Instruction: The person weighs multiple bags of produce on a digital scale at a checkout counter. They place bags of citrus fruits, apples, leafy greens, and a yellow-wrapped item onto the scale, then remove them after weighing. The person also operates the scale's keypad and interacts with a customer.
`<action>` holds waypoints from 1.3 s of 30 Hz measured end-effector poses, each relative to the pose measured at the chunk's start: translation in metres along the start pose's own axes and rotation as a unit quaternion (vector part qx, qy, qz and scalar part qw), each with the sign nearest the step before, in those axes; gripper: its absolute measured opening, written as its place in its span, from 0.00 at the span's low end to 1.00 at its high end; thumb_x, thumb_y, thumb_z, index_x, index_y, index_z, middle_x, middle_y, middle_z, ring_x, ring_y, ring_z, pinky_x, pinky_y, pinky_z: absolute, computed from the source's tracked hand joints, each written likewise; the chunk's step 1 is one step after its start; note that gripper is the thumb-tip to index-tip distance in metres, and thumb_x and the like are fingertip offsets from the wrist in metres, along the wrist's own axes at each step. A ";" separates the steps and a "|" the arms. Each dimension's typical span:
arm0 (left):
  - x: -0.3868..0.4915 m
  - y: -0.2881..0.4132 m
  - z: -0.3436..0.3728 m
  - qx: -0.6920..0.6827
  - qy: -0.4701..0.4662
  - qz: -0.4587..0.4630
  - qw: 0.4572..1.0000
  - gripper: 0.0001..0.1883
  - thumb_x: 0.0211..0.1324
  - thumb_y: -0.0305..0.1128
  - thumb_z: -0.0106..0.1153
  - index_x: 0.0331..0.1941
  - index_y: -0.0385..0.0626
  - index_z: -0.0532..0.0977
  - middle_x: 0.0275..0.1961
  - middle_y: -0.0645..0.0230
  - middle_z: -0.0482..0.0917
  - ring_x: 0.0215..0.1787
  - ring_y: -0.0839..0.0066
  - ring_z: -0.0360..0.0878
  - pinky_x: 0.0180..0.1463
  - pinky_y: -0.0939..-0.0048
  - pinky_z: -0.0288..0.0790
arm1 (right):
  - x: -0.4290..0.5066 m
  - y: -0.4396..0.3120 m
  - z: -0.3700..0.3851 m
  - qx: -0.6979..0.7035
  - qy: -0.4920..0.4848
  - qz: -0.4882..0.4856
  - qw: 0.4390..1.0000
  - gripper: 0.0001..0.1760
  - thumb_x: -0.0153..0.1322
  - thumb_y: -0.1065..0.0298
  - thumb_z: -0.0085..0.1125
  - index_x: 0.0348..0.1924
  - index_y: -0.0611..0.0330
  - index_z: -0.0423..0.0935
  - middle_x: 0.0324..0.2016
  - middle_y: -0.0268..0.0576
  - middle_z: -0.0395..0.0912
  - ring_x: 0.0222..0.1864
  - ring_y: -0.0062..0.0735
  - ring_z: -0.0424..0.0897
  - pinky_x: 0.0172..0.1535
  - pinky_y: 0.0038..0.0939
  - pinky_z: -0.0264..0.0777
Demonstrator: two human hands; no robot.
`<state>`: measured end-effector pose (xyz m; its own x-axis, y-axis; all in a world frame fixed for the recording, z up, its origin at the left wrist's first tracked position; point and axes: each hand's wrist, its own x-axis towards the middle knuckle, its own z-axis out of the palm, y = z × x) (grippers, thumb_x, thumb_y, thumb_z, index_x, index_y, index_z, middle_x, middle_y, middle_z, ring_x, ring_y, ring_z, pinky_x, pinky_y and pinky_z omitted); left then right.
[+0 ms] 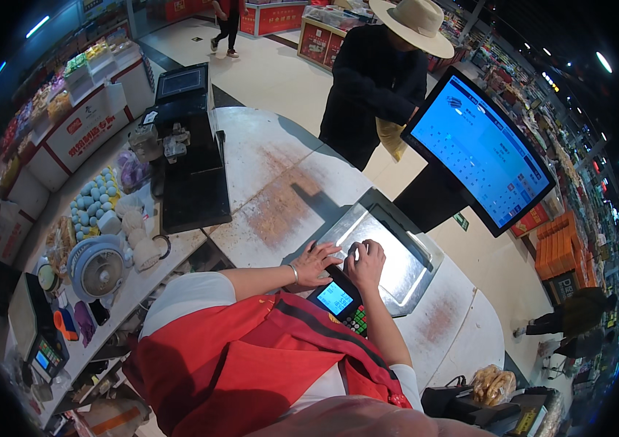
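My left hand (316, 264), with a bracelet at the wrist, lies with its fingers spread at the near left edge of the scale's metal tray (386, 240). Beside it, my right hand (365, 262) rests on the tray's near edge with its fingers bent; what lies under its fingertips is hidden. Nothing is seen held in either hand. Just below the hands are the scale's lit display (334, 298) and its keypad (356, 320). A large lit touchscreen monitor (479, 153) stands beyond the tray, on the right.
A person in a wide-brimmed hat (377, 87) stands across the counter (271, 191), holding a yellowish bag (391, 139). On the left are a black register machine (192, 180), bluish eggs (93, 202), a small fan (100, 270) and a second scale (39, 333). Bagged food (492, 385) lies at lower right.
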<state>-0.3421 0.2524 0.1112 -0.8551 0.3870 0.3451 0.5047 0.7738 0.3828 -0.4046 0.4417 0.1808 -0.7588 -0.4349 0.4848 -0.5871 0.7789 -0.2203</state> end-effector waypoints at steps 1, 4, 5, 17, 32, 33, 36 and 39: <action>0.000 0.000 0.000 0.001 0.001 0.000 1.000 0.32 0.52 0.51 0.62 0.61 0.60 0.65 0.73 0.67 0.54 0.76 0.60 0.46 0.71 0.38 0.46 | 0.000 0.000 0.001 0.002 -0.004 0.004 1.000 0.17 0.64 0.62 0.61 0.46 0.54 0.77 0.50 0.44 0.74 0.54 0.48 0.71 0.56 0.45 0.63; 0.000 0.002 -0.002 0.001 0.003 -0.004 1.000 0.32 0.52 0.51 0.62 0.61 0.60 0.65 0.72 0.67 0.55 0.76 0.61 0.47 0.71 0.39 0.45 | 0.000 0.000 0.001 0.008 -0.006 0.014 1.000 0.17 0.64 0.62 0.61 0.46 0.53 0.78 0.49 0.44 0.74 0.54 0.47 0.71 0.56 0.45 0.63; 0.000 0.003 -0.003 0.010 0.007 -0.002 1.000 0.32 0.52 0.51 0.62 0.61 0.60 0.65 0.72 0.68 0.55 0.76 0.61 0.47 0.72 0.39 0.45 | 0.000 0.000 0.002 0.009 -0.012 0.013 1.000 0.17 0.64 0.62 0.61 0.46 0.52 0.78 0.49 0.44 0.74 0.54 0.47 0.71 0.57 0.45 0.63; 0.001 0.005 -0.005 0.008 0.029 0.000 1.000 0.32 0.52 0.52 0.62 0.61 0.60 0.67 0.72 0.68 0.56 0.76 0.61 0.48 0.72 0.40 0.44 | 0.000 0.003 0.003 0.023 -0.013 0.013 1.000 0.15 0.64 0.63 0.60 0.44 0.52 0.77 0.48 0.43 0.75 0.53 0.47 0.72 0.55 0.45 0.63; 0.000 0.003 -0.004 0.021 0.032 0.009 0.999 0.32 0.52 0.53 0.62 0.61 0.60 0.67 0.72 0.67 0.56 0.76 0.62 0.46 0.73 0.41 0.41 | 0.001 -0.001 0.000 0.032 0.006 0.014 0.999 0.13 0.64 0.64 0.59 0.43 0.52 0.77 0.46 0.43 0.75 0.52 0.47 0.72 0.54 0.45 0.64; 0.000 0.003 -0.004 0.013 0.020 0.004 1.000 0.32 0.51 0.53 0.62 0.61 0.60 0.67 0.72 0.67 0.56 0.76 0.62 0.47 0.73 0.41 0.41 | 0.001 -0.001 -0.001 0.033 0.009 0.013 0.999 0.13 0.64 0.64 0.59 0.42 0.52 0.77 0.46 0.43 0.75 0.52 0.47 0.72 0.54 0.45 0.64; 0.000 0.002 -0.003 0.010 0.021 0.009 1.000 0.32 0.51 0.52 0.62 0.61 0.60 0.66 0.72 0.67 0.56 0.76 0.62 0.47 0.73 0.40 0.41 | 0.002 -0.004 -0.003 0.031 0.008 0.016 0.999 0.13 0.65 0.64 0.59 0.42 0.53 0.78 0.46 0.44 0.75 0.52 0.47 0.72 0.54 0.45 0.64; 0.000 0.001 -0.003 0.010 0.023 0.013 1.000 0.32 0.51 0.52 0.62 0.61 0.60 0.66 0.72 0.66 0.57 0.76 0.62 0.47 0.73 0.40 0.40 | 0.003 -0.006 -0.004 0.031 0.010 0.020 0.999 0.13 0.64 0.64 0.59 0.42 0.53 0.77 0.46 0.44 0.75 0.51 0.47 0.72 0.54 0.44 0.64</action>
<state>-0.3412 0.2514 0.1135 -0.8348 0.3850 0.3936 0.5244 0.7738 0.3554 -0.4026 0.4379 0.1873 -0.7762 -0.3953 0.4912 -0.5742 0.7650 -0.2917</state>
